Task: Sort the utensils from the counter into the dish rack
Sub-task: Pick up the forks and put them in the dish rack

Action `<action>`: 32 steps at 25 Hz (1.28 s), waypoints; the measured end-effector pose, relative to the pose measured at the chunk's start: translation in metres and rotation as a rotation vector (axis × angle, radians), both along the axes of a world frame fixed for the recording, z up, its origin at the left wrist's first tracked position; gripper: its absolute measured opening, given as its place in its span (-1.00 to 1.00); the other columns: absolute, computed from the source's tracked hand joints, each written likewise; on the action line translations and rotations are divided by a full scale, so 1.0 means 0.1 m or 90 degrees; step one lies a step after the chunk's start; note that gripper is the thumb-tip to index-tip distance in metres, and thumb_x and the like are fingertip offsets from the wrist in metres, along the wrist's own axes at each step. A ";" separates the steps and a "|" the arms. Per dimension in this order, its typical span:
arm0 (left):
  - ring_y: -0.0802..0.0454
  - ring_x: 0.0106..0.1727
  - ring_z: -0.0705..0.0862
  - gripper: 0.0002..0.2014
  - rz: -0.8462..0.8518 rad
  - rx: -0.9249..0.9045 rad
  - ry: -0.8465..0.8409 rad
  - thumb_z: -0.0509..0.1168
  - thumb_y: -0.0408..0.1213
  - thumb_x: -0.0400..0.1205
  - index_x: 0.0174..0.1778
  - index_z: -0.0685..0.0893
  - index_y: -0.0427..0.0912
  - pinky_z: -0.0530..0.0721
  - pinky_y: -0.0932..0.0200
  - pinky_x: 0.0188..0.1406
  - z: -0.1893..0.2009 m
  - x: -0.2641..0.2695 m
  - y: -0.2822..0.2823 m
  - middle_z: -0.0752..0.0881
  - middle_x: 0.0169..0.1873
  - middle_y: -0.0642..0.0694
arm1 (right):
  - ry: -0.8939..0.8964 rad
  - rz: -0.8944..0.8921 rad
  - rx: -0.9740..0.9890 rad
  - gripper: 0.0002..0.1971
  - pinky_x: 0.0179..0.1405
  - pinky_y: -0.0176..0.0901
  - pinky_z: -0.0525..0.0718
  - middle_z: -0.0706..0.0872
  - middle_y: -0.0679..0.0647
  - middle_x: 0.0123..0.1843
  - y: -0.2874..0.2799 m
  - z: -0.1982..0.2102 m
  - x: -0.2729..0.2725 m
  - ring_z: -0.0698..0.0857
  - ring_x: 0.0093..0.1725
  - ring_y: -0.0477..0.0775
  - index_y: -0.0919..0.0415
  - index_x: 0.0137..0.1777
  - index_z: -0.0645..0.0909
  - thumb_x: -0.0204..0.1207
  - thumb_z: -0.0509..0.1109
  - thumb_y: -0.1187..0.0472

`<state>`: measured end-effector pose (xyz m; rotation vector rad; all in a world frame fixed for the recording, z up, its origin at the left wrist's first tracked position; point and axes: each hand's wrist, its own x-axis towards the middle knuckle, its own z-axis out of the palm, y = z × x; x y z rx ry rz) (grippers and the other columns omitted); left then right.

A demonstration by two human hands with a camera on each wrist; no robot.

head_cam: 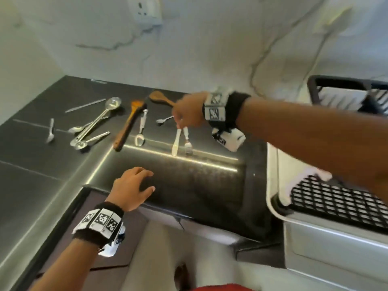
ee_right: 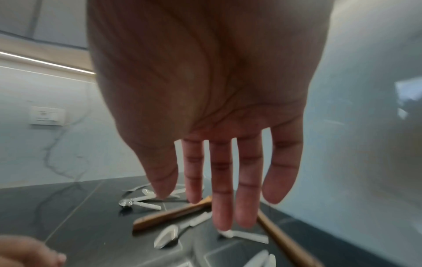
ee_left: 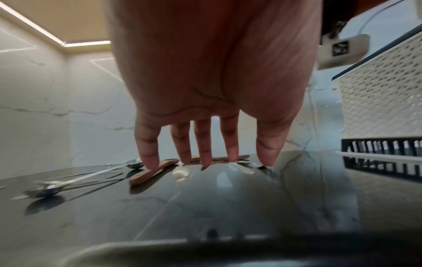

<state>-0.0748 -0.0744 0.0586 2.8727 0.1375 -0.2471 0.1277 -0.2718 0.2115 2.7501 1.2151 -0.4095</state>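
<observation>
Left hand [head_cam: 132,189] flat on counter [head_cam: 31,185], fingers spread; right hand [head_cam: 188,111] outstretched, fingers seemingly straight above white-handled fork [head_cam: 187,141].

Metal spoons [head_cam: 92,124] lie fanned across the dark tabletop [head_cam: 31,164], left of a long wooden spoon [head_cam: 128,127] angled diagonally. A second wooden spoon [head_cam: 160,98] lies behind it. Right of the long wooden spoon lie three white-handled pieces [head_cam: 141,131], side by side. The white dish rack [head_cam: 336,206] stands well to the right.
</observation>
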 end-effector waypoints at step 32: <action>0.07 0.30 0.56 -0.58 0.115 -0.274 -0.191 0.41 -0.10 0.56 0.35 0.62 -0.02 0.51 0.12 0.35 -0.10 0.51 0.52 0.61 0.26 0.03 | -0.075 -0.205 0.708 -0.89 -0.26 -0.44 0.61 0.76 -0.06 -0.26 -0.34 -1.07 0.27 0.66 -0.32 -0.28 0.20 -0.06 0.81 0.58 0.51 0.16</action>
